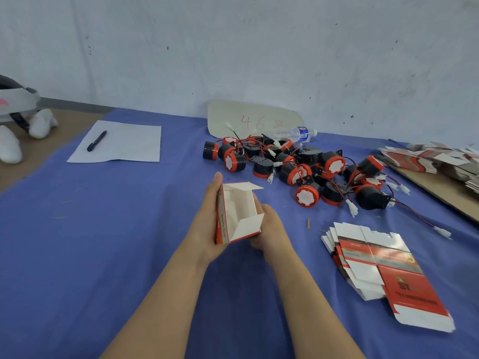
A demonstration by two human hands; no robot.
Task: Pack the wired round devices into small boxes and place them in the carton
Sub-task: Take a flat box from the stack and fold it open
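Note:
A small red-and-white box (237, 212) is held over the middle of the blue table, its top flaps open and its white inside empty. My left hand (207, 218) grips its left side, fingers stretched up along the wall. My right hand (269, 224) holds its lower right corner from behind. Behind and to the right lies a pile of several black-and-red round devices (305, 172) with red-black wires and white plugs. A stack of flat unfolded boxes (381, 265) lies at the right front. No carton is in view.
A sheet of paper (124, 143) with a black pen (96, 140) lies at the back left. A cardboard piece marked 46 (248, 117) and a plastic bottle (293, 133) stand against the wall. More flat boxes (435, 158) are stacked at the far right on a board.

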